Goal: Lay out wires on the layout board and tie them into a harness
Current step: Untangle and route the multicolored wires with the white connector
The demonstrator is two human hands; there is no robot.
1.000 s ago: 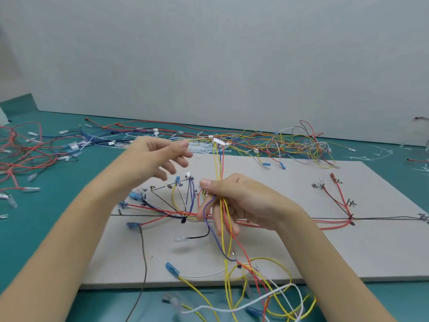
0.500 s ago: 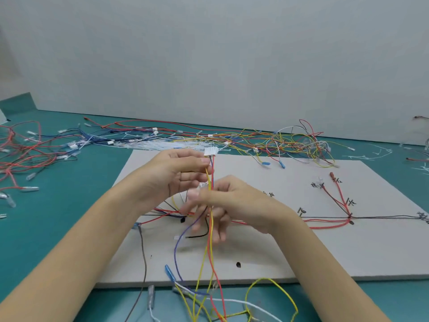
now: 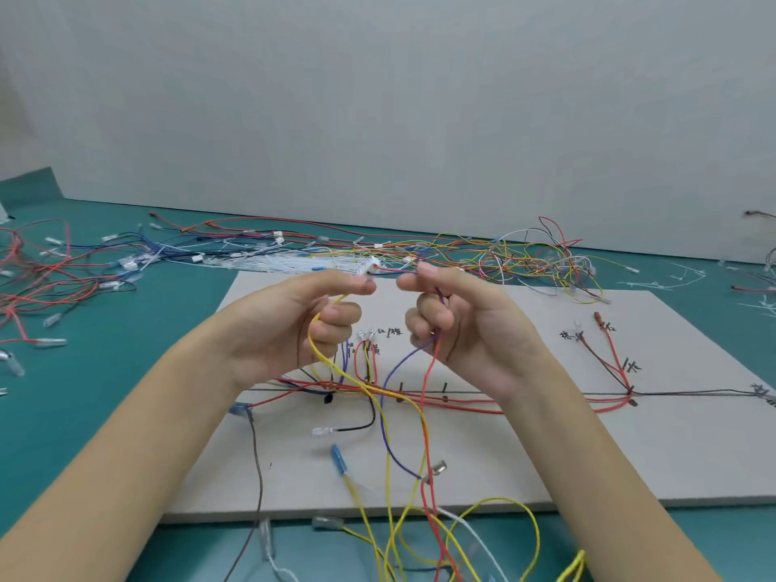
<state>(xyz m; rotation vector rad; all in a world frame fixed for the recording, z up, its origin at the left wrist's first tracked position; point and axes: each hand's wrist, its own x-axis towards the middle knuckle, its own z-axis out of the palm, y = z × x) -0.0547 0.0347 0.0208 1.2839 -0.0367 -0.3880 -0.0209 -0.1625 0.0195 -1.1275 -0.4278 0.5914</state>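
Both hands are raised above the grey layout board (image 3: 630, 455). My left hand (image 3: 294, 325) pinches a small white connector (image 3: 371, 265) between thumb and forefinger, and yellow wires (image 3: 323, 359) run down from its curled fingers. My right hand (image 3: 457, 325) grips a red wire (image 3: 428, 384) and a purple wire (image 3: 392, 371) that hang from its fist toward the board's front edge. Red, black and yellow wires (image 3: 462, 403) lie along the drawn lines on the board.
Piles of loose red, blue and yellow wires (image 3: 504, 254) lie on the teal table behind the board and to the left (image 3: 38, 287). A bundle of white cable ties (image 3: 285, 262) sits at the board's far edge. Loose terminals (image 3: 338, 457) and wire loops hang over the near edge.
My hands have drawn apart: the left still pinches the connector, while the right has moved to the right, separating the red and purple wires from the yellow ones.
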